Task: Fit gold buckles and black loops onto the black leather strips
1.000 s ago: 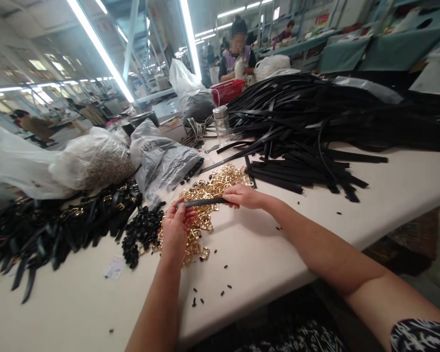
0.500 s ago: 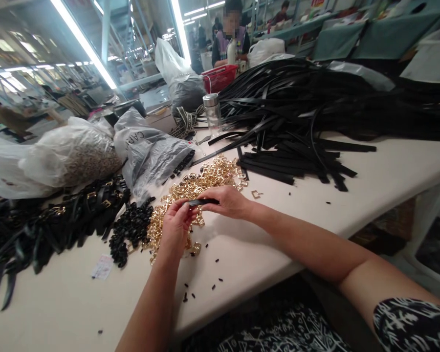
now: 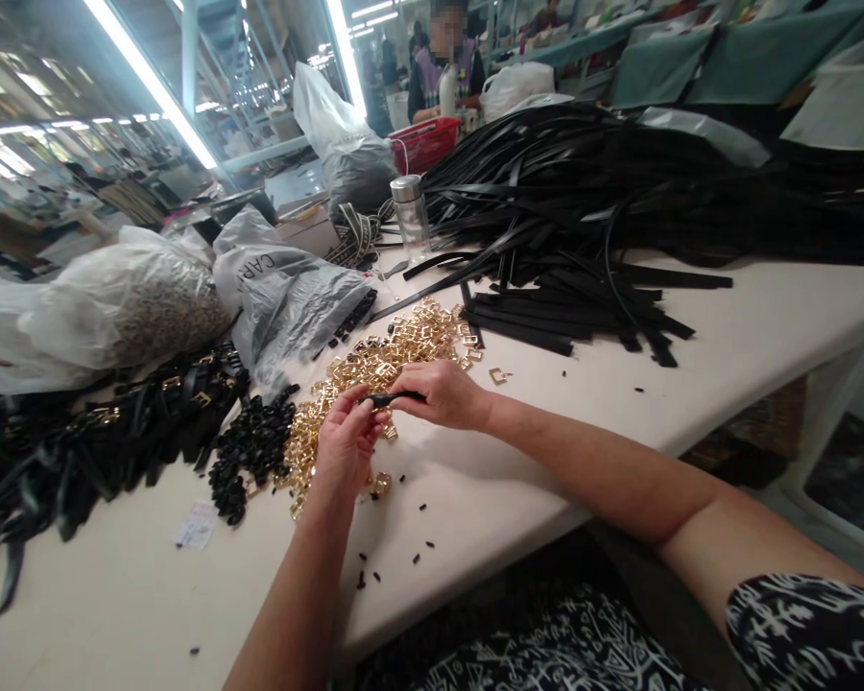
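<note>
A short black strap is stretched between my two hands, above the near side of a pile of gold buckles. My left hand pinches its left end between thumb and fingers. The right end is gripped by my right hand, whose fingers cover part of it. Left of the buckles lies a heap of small black loops. Whether a buckle or loop sits on the strap is too small to tell.
Long black straps cover the back right, beside a glass bottle. Plastic bags and finished-looking buckled straps are at the left. Small black bits dot the white table. A person sits beyond a red basket.
The view has shifted slightly, so the scene sits a little further left and up. The strap between my hands looks narrower, as if turned; both hands keep their hold.
</note>
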`<state>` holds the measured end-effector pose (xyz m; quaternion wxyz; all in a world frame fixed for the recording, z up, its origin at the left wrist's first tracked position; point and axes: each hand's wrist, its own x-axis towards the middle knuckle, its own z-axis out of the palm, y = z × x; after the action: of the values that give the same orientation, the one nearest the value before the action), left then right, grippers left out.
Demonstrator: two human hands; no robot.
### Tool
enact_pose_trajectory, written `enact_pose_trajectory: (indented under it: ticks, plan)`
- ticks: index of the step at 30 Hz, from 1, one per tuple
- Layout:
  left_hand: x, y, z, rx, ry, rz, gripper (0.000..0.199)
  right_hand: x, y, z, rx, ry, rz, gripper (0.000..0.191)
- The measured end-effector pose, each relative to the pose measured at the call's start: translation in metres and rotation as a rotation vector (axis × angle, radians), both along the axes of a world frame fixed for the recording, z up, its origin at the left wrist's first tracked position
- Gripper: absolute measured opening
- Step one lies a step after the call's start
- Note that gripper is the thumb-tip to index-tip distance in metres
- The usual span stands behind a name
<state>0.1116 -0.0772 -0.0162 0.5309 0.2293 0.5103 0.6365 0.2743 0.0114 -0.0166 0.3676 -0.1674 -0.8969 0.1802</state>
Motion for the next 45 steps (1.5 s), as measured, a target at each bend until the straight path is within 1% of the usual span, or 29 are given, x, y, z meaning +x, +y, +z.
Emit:
enact_pose_trajectory:
  ticks: [2, 3, 5, 6, 10, 12, 13, 14, 15, 16, 17, 18, 19, 20, 21, 23, 24, 26, 29, 31, 33, 37, 39, 42, 44, 45]
  plan:
    - [-0.001, -0.002, -0.002, 0.026, 0.073, -0.046, 0.042, 0.001, 0.000, 0.000, 0.059, -0.037, -0.014, 0.020]
    - [-0.002, -0.002, -0.003, 0.048, 0.143, -0.076, 0.040, 0.001, -0.001, 0.001, 0.083, -0.053, -0.017, 0.022]
    - [-0.004, -0.003, -0.005, 0.125, 0.361, -0.119, 0.031, 0.001, -0.001, 0.001, 0.118, -0.078, -0.019, 0.023]
    - [-0.005, -0.003, -0.006, 0.179, 0.490, -0.121, 0.025, 0.000, -0.002, 0.001, 0.130, -0.088, -0.019, 0.022]
    - [-0.008, -0.002, -0.002, 0.371, 0.947, -0.036, 0.009, -0.001, -0.002, 0.001, 0.145, -0.137, -0.030, 0.022]
    - [-0.008, -0.005, 0.002, 0.420, 1.077, 0.038, 0.007, 0.001, 0.002, 0.000, 0.134, -0.164, -0.059, 0.021]
    - [-0.008, -0.007, 0.005, 0.450, 1.085, 0.069, 0.007, 0.002, 0.005, 0.000, 0.125, -0.173, -0.083, 0.021]
    - [-0.008, -0.010, 0.008, 0.487, 1.043, 0.072, 0.008, 0.004, 0.009, 0.001, 0.114, -0.172, -0.113, 0.020]
    - [-0.008, -0.013, 0.009, 0.523, 0.960, 0.025, 0.015, 0.005, 0.012, 0.002, 0.100, -0.163, -0.142, 0.020]
    - [-0.008, -0.017, 0.011, 0.543, 0.858, -0.077, 0.027, 0.007, 0.016, 0.004, 0.085, -0.146, -0.163, 0.019]
    - [-0.007, -0.020, 0.011, 0.535, 0.754, -0.212, 0.040, 0.009, 0.018, 0.005, 0.069, -0.122, -0.170, 0.019]
    - [-0.007, -0.021, 0.011, 0.494, 0.664, -0.338, 0.051, 0.011, 0.020, 0.007, 0.055, -0.095, -0.162, 0.019]
    - [-0.007, -0.022, 0.009, 0.422, 0.598, -0.416, 0.059, 0.012, 0.020, 0.009, 0.044, -0.070, -0.139, 0.019]
    - [-0.007, -0.021, 0.007, 0.329, 0.550, -0.426, 0.062, 0.012, 0.019, 0.011, 0.033, -0.050, -0.107, 0.019]
    - [-0.007, -0.018, 0.005, 0.233, 0.510, -0.372, 0.061, 0.012, 0.016, 0.012, 0.024, -0.036, -0.068, 0.019]
    - [-0.009, -0.012, 0.001, 0.088, 0.432, -0.177, 0.054, 0.011, 0.010, 0.014, 0.010, -0.030, 0.001, 0.019]
    - [-0.010, -0.009, -0.001, 0.049, 0.399, -0.099, 0.049, 0.009, 0.007, 0.014, 0.004, -0.036, 0.026, 0.019]
    - [-0.011, -0.004, -0.002, 0.023, 0.363, -0.029, 0.043, 0.007, 0.001, 0.012, 0.001, -0.048, 0.039, 0.018]
    - [-0.008, -0.002, 0.000, 0.017, 0.365, -0.023, 0.040, 0.003, -0.004, 0.008, 0.006, -0.041, -0.009, 0.017]
    - [-0.005, -0.002, 0.001, 0.018, 0.371, -0.037, 0.040, 0.001, -0.006, 0.005, -0.004, -0.027, -0.034, 0.021]
    - [-0.001, -0.003, 0.002, 0.028, 0.372, -0.061, 0.039, -0.001, -0.007, 0.002, -0.024, -0.012, -0.037, 0.023]
    - [0.002, -0.005, 0.002, 0.041, 0.354, -0.087, 0.036, -0.003, -0.008, -0.003, -0.054, 0.015, -0.039, 0.021]
    - [0.003, -0.005, 0.001, 0.036, 0.346, -0.096, 0.036, -0.003, -0.008, -0.003, -0.025, 0.006, -0.037, 0.020]
    - [0.004, -0.005, -0.001, 0.030, 0.367, -0.106, 0.035, -0.003, -0.007, -0.002, 0.083, -0.041, -0.018, 0.025]
    - [-0.002, -0.006, 0.000, 0.030, 0.429, -0.135, 0.036, -0.002, -0.007, 0.000, 0.141, -0.071, -0.012, 0.028]
    - [-0.009, -0.006, 0.001, 0.028, 0.469, -0.145, 0.037, -0.001, -0.006, 0.001, 0.153, -0.079, -0.014, 0.029]
